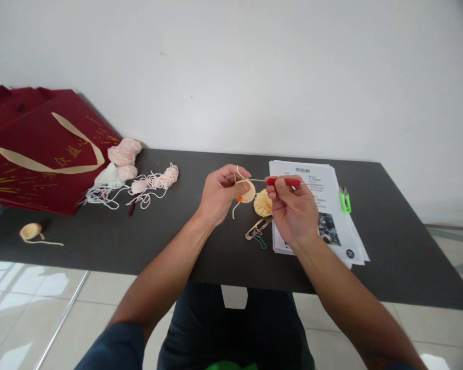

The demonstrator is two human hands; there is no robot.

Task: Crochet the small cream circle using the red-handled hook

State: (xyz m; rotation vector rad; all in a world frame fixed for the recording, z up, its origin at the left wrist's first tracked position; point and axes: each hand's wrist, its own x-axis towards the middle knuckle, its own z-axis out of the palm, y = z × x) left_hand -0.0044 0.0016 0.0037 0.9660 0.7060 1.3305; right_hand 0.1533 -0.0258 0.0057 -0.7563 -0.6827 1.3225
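Between thumb and fingers, my left hand pinches a small round cream crochet piece. A strand of yarn loops over its index finger, and a short tail hangs below. An orange spot, perhaps a stitch marker, shows at the piece's edge. My right hand is closed around the red handle of a crochet hook, whose thin shaft points left to the piece's upper edge. Whether the tip sits in a stitch is too small to tell. Just below, between the hands, lies a yellow yarn ball.
Printed sheets lie under my right hand, with green thread snips on their edge. A large metal pin lies near the yarn ball. Pink yarn, tangled strands, a red bag and another cream crochet piece are at left.
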